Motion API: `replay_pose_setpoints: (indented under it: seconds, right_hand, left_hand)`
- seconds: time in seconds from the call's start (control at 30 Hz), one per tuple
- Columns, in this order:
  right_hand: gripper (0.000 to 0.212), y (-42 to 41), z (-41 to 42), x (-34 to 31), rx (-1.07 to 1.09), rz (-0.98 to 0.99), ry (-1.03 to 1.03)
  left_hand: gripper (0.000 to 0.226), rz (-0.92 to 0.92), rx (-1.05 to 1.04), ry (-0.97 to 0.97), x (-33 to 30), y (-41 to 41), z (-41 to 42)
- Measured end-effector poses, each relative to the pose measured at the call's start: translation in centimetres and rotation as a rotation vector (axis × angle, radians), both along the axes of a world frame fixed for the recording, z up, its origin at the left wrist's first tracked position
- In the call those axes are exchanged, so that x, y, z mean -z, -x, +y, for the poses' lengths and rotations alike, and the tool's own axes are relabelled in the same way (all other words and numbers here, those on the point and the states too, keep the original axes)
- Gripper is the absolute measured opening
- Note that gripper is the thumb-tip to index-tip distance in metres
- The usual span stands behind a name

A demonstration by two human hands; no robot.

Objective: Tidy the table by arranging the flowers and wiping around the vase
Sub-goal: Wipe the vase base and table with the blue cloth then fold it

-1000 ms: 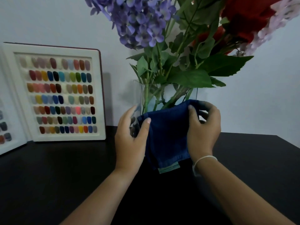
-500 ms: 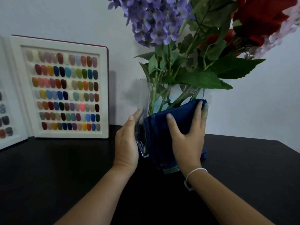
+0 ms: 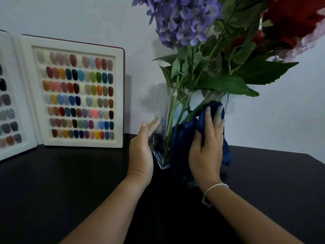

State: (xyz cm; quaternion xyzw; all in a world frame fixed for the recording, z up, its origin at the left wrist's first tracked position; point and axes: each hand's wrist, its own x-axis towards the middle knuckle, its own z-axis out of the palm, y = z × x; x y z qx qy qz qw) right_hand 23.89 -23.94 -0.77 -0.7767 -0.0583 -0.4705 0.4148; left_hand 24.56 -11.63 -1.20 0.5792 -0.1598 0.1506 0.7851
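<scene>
A clear square glass vase (image 3: 164,104) stands on the black table (image 3: 61,182), holding purple, red and pale pink flowers (image 3: 184,22) with green leaves and stems. My left hand (image 3: 141,152) rests flat against the vase's left side, fingers partly behind the glass. My right hand (image 3: 207,147) presses a dark blue cloth (image 3: 181,148) against the vase's front right face, fingers spread over it. The cloth hangs down to the table and hides the vase's lower right part.
An open white display book of coloured nail samples (image 3: 77,95) leans against the wall at the left, standing on the table's back edge. A white wall lies behind. A white band sits on my right wrist (image 3: 215,188).
The cloth and my right hand have slid from the vase's front centre toward its right side. My left hand has moved off the cloth onto the vase's left face. The view shifted slightly.
</scene>
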Motion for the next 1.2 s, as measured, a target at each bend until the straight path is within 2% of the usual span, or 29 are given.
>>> replay_pose_setpoints:
  seconds: [0.13,0.4,0.57,0.8,0.93,1.07,1.2]
  right_hand:
    - [0.063,0.2,0.2,-0.2,-0.029,-0.018,0.102]
    - [0.066,0.7,1.3,-0.4,-0.038,-0.042,0.465]
    - [0.061,0.8,0.1,-0.6,-0.019,-0.015,0.533]
    - [0.077,0.2,-2.9,-1.1,0.044,-0.050,0.337]
    - [0.076,-0.1,-3.8,-1.4,0.040,-0.049,0.285]
    - [0.073,-0.5,-5.1,-1.4,0.099,-0.029,0.124]
    - [0.071,-0.4,-4.5,-1.1,0.084,-0.014,0.113]
  left_hand:
    - [0.045,0.007,0.002,0.003,-0.2,-0.1,0.0]
    - [0.044,0.031,0.099,0.103,0.0,-0.4,0.2]
    - [0.050,0.046,0.090,0.068,0.1,-0.4,0.3]
    - [0.054,0.027,0.048,0.064,0.0,-0.1,0.2]
    - [0.054,0.010,0.039,0.072,0.1,-0.1,0.2]
    - [0.052,0.006,0.041,0.072,0.1,-0.4,0.2]
    - [0.049,0.018,0.055,0.090,0.2,-0.6,0.1]
